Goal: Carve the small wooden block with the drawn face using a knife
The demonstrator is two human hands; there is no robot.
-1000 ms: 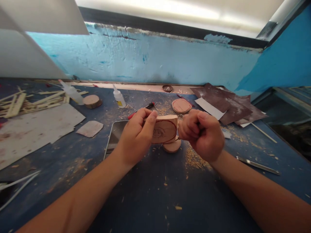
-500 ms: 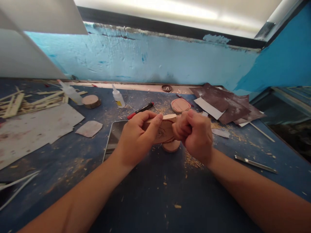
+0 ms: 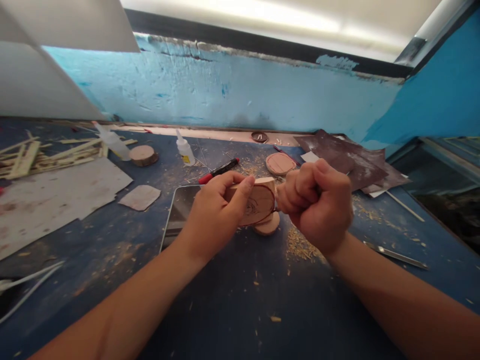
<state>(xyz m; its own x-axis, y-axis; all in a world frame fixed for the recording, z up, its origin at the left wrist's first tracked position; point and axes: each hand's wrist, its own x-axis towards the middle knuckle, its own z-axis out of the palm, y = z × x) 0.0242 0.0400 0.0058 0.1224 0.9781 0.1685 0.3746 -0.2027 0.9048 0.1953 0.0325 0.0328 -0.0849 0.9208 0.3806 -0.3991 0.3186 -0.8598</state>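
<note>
My left hand (image 3: 219,210) is closed around a wooden piece (image 3: 258,204), thumb on its near face. That face carries a dark line drawing inside a red rounded outline, and its pale edge is turned up. Just right of it, my right hand (image 3: 318,202) is curled into a fist with the fingers towards the piece. A small dark tip shows between fist and wood; what the fist holds is hidden. Below the piece lies a round wood slice (image 3: 267,226) on the table. A dark tablet-like panel (image 3: 178,212) with a light rim is partly behind my left hand.
Wood shavings (image 3: 303,247) lie below my right hand. A metal blade-like tool (image 3: 397,255) is at right, brown sandpaper sheets (image 3: 360,162) behind it. Further back are a marker (image 3: 219,171), a red-outlined wood slice (image 3: 280,163), glue bottles (image 3: 185,150) and wood strips (image 3: 56,157).
My right hand has moved right and slightly up, away from the wooden piece, so more of its right end shows. My left hand keeps its hold, shifted only slightly in view.
</note>
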